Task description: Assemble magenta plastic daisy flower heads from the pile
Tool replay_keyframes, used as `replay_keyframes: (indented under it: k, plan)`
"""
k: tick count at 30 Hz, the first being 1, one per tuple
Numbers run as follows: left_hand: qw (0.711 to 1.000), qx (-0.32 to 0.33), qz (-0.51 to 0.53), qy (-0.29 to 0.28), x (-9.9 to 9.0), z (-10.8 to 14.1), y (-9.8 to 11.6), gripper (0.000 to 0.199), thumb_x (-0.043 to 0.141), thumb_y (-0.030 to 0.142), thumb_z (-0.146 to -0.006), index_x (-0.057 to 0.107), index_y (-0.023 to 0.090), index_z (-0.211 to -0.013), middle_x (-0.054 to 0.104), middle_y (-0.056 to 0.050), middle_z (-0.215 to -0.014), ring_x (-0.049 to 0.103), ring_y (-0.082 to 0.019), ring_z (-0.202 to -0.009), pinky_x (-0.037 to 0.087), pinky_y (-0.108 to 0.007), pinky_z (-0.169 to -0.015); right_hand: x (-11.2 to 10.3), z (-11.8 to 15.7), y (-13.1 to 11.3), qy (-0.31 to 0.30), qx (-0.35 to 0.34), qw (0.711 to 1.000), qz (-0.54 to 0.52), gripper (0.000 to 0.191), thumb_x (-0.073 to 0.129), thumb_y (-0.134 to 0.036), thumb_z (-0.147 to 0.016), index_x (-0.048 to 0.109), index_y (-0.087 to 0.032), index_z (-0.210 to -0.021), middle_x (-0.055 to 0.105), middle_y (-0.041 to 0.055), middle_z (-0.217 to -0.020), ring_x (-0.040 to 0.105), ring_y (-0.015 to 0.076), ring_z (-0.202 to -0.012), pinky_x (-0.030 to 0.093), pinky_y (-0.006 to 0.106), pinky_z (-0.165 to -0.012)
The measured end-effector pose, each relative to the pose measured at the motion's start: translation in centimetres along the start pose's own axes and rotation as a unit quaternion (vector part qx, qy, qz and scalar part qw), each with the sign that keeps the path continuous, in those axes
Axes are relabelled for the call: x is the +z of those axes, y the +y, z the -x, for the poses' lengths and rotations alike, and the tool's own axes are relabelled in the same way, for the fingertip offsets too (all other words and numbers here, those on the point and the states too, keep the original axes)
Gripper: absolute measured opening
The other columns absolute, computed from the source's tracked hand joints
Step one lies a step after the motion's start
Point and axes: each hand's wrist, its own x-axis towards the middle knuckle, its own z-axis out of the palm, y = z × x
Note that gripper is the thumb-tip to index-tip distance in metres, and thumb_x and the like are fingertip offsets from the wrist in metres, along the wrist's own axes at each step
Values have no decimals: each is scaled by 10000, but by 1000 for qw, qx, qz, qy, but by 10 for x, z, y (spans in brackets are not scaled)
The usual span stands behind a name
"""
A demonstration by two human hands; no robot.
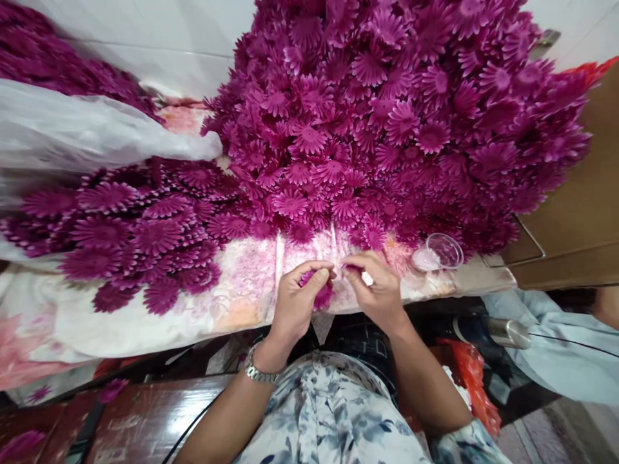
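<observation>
My left hand (300,296) is closed in a pinch on a magenta artificial flower (324,296), whose petals show between and below the fingers. Close to its right, my right hand (376,287) has thumb and forefinger pressed together. What sits in that pinch is too small to make out; a small white spot (367,278) shows among the fingers. Both hands are over the front edge of the cloth-covered table (249,283). Beyond them rises a large heap of magenta artificial flowers (333,171).
Beside the right hand a clear plastic cup (452,252) lies tipped, with whitish stuff (425,260) at it. Flatter layered petals (157,235) lie left, near a translucent plastic bag (97,129). A cardboard box (575,225) stands right. Red plastic (471,380) is below.
</observation>
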Motion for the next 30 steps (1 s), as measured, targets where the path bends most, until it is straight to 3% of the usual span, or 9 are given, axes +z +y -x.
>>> replay_keyframes:
  k: [3,6,8,11,14,17,20,25,30]
  plan:
    - [997,-19,76,22,-2,-1,5,246,757,301,-653,689,148,-833,688,-32,-741,616,-113,-661,475,-204,-626,-17,-20,23,60,16,985,160,216,528,-153,-860,632,-181,-1047,640,65,-885,609,150,-791,530,295,-726]
    - [987,-42,152,-1,-6,-1,7,242,718,255,-685,671,147,-896,703,-49,-808,642,-127,-715,495,-218,-677,-28,-29,34,66,50,960,269,352,569,-233,-840,582,-164,-1185,592,132,-1072,571,236,-1011,498,421,-886]
    - [979,-52,198,-18,-8,-1,7,253,672,192,-696,662,149,-946,712,-61,-865,660,-148,-795,506,-246,-752,-24,-24,25,46,44,970,234,353,578,-250,-838,585,-145,-1174,583,143,-1086,556,244,-1046,487,423,-907]
    - [968,-79,236,-32,-10,2,5,336,613,118,-696,651,173,-1025,717,-62,-943,667,-179,-878,509,-299,-818,-3,-7,-3,-53,12,997,60,217,567,-236,-855,619,-163,-1052,624,81,-925,602,165,-861,525,304,-770]
    - [964,-109,239,-47,-11,7,4,343,599,120,-730,659,191,-1060,706,-68,-1055,658,-194,-942,504,-314,-842,18,6,-22,-109,6,993,-37,96,565,-239,-861,603,-178,-925,621,40,-815,588,133,-743,509,267,-685]
    - [961,-116,237,-82,-14,12,3,341,604,156,-760,665,188,-1093,672,-88,-1161,625,-213,-1044,487,-316,-888,29,8,-22,-105,28,993,-46,47,568,-234,-859,562,-193,-836,589,10,-752,555,118,-684,477,253,-638]
    - [955,-133,248,-92,-19,15,1,364,581,191,-789,647,182,-1147,649,-96,-1205,614,-207,-1058,498,-284,-836,29,9,-15,-121,38,991,-45,107,609,-277,-835,550,-202,-883,566,-3,-755,534,113,-662,454,246,-602]
    - [948,-146,274,-74,-18,15,-4,322,472,275,-879,666,175,-1116,651,-79,-1204,630,-152,-951,499,-212,-700,28,10,-10,-121,-23,992,-9,128,612,-278,-838,551,-199,-918,583,18,-774,549,138,-727,469,271,-662]
    - [947,-119,277,-109,-16,19,-12,328,521,347,-872,687,167,-1089,652,-76,-1209,583,-191,-1116,446,-276,-955,25,9,-7,-123,-17,991,-47,85,611,-177,-825,546,-202,-776,566,-2,-696,555,125,-687,463,247,-604]
